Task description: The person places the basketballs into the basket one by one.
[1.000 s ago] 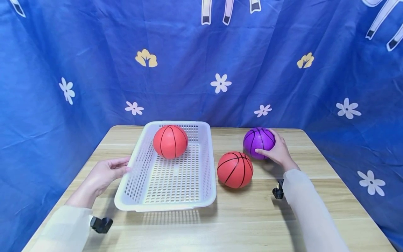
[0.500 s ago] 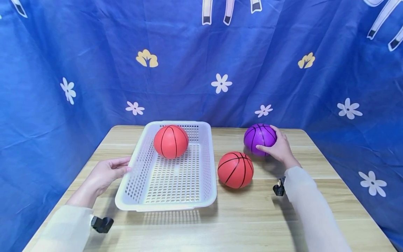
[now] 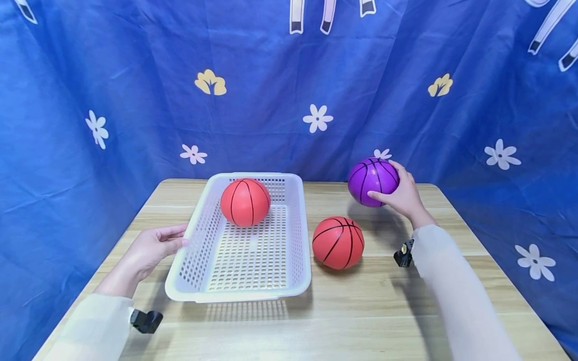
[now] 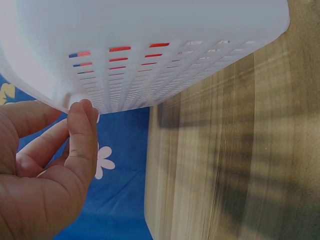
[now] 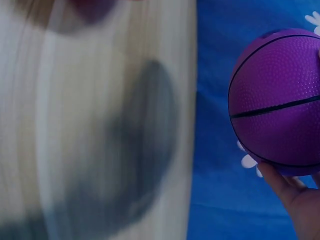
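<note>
My left hand [image 3: 151,250] pinches the left rim of a white perforated plastic basket [image 3: 300,240]; in the left wrist view, thumb and fingers [image 4: 80,130] meet at its edge. Inside the basket, toward the far end, lies a red toy basketball [image 3: 245,202]. With my right hand [image 3: 404,195] I grip a purple toy basketball [image 3: 372,181] from its right side, raised above the table with its shadow beneath. The right wrist view shows the purple ball [image 5: 275,105] with fingers under its lower edge. A second red basketball [image 3: 337,242] sits on the table right of the basket.
The wooden table [image 3: 361,321] carries everything. Behind it and along both sides hangs a blue curtain [image 3: 262,125] printed with flowers. Small black cameras [image 3: 146,321] are worn at both wrists.
My right hand has lifted the purple basketball up from the table, slightly away from me. The left hand, basket and both red basketballs stay put.
</note>
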A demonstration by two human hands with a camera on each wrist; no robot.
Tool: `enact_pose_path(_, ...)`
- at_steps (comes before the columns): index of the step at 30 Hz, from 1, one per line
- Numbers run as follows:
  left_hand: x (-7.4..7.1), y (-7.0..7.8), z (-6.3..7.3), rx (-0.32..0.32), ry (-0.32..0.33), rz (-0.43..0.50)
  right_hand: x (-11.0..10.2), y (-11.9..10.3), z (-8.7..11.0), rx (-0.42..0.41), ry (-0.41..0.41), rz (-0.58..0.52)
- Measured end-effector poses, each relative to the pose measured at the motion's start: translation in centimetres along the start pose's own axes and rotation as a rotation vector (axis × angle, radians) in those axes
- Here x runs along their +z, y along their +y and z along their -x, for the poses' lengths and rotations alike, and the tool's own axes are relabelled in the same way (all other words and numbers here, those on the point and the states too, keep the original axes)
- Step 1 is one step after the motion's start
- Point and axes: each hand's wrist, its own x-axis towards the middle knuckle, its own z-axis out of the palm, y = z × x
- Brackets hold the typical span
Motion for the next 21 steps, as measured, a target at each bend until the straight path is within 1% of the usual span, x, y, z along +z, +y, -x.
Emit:
enact_pose_path(5, 0.1, 0.1, 0.0, 0.0, 0.001, 0.007, -0.3, -1.6, -0.7, -0.031, 0.006, 0.001)
enact_pose_path(12, 0.0, 0.0, 0.0, 0.001, -0.001, 0.017, 0.0, -4.2, -1.3, -0.073, -0.021, -0.027)
enact_pose_path(21, 0.0, 0.0, 0.0, 0.004, 0.004, 0.016, 1.7, -8.1, -1.1, -0.199, -0.063, -0.089)
